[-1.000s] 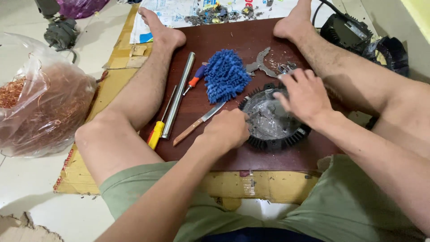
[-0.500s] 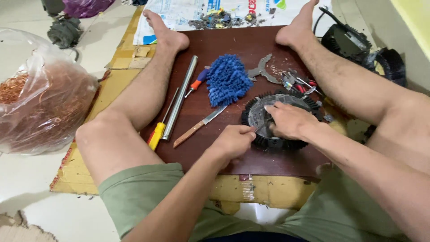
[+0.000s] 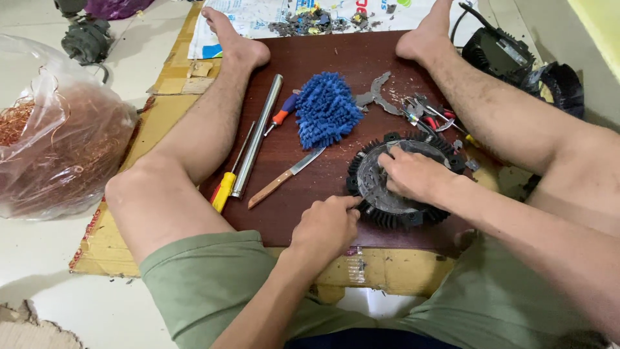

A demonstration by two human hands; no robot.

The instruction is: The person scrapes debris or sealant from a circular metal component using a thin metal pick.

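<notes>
Fingertips of your right hand curl down onto the silvery centre of the round black finned metal disc, pressing rather than gripping. Your left hand is loosely closed, index finger and thumb pinching the disc's near-left rim. The disc lies flat, right of centre in the frame, between your legs. It looks heavy, rigid and sharp-edged along the fins, so hold it by the outer rim; its centre may be greasy.

It rests on a dark brown wooden board laid over tan cardboard on pale floor tiles. Left of the disc lie a wooden-handled knife, a blue shaggy cloth, a steel rod and a yellow-handled screwdriver. At far left sits a clear plastic bag of copper wire.
</notes>
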